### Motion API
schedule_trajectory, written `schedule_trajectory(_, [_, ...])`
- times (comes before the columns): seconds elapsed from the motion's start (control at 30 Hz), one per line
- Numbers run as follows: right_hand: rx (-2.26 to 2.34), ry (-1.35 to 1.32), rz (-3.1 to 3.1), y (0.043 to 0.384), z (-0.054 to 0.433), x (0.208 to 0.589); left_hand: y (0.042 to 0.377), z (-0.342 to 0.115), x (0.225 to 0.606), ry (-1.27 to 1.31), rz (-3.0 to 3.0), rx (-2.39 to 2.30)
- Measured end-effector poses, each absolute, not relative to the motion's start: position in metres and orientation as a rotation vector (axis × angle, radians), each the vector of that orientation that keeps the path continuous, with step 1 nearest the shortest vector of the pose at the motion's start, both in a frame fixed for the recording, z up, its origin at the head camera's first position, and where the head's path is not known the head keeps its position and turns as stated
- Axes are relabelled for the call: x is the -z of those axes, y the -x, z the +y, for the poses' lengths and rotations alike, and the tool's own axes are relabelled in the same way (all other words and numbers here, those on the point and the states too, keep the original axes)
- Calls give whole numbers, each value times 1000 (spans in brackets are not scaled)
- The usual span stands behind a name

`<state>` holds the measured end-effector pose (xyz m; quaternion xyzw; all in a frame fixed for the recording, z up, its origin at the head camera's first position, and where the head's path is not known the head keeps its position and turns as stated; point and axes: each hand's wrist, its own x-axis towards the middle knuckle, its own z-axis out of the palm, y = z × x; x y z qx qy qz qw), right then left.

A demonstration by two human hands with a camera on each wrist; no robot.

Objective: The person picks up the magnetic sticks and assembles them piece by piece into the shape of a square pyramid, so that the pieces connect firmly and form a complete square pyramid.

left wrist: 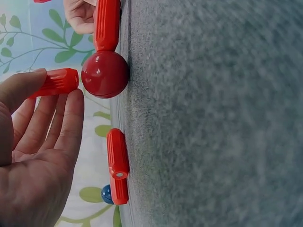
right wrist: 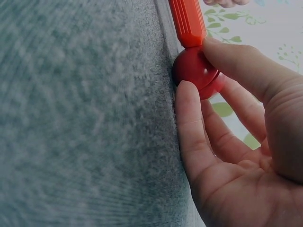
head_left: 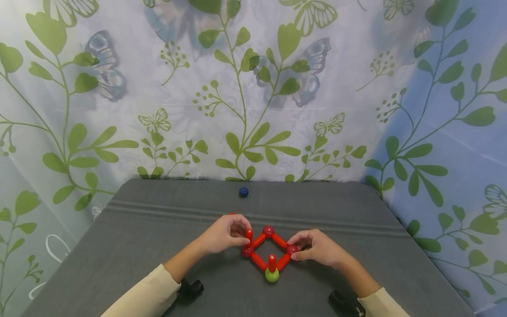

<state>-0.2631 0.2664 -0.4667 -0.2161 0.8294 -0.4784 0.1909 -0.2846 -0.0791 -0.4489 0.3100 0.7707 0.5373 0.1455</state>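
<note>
A diamond-shaped frame of red rods lies on the grey table, with red balls at its left, right and back corners. A green ball (head_left: 272, 276) forms the near corner and carries an upright red rod (head_left: 272, 263). My left hand (head_left: 226, 234) pinches another red rod (left wrist: 59, 82) between thumb and fingers, upright over the left red ball (left wrist: 105, 74); a narrow gap shows between rod end and ball. With thumb and fingertips, my right hand (head_left: 321, 249) grips the right red ball (right wrist: 195, 67), which joins two rods of the frame.
Beyond the frame, a dark blue ball (head_left: 243, 192) sits near the far edge of the table (head_left: 158, 207). Loose red rods (left wrist: 117, 152) lie on the table past my left hand. A patterned curtain (head_left: 253, 101) hangs behind. Black objects (head_left: 192, 290) show by both sleeves.
</note>
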Motion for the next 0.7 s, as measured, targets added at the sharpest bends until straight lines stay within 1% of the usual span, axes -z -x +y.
schedule_trajectory(0.3, [1340, 617, 2330, 263, 266, 466, 286, -81, 454, -904, 2226, -1501])
schedule_trajectory(0.4, [1343, 613, 2347, 264, 266, 466, 287, -79, 455, -917, 2244, -1419])
schedule_trajectory(0.5, [1346, 556, 2425, 262, 262, 468, 287, -77, 457, -944, 2283, -1304])
schedule_trajectory(0.63, [1319, 399, 2578, 252, 252, 465, 285, -75, 458, -956, 2342, -1224])
schedule_trajectory(0.7, [1318, 394, 2574, 244, 246, 461, 283, -74, 458, -950, 2368, -1214])
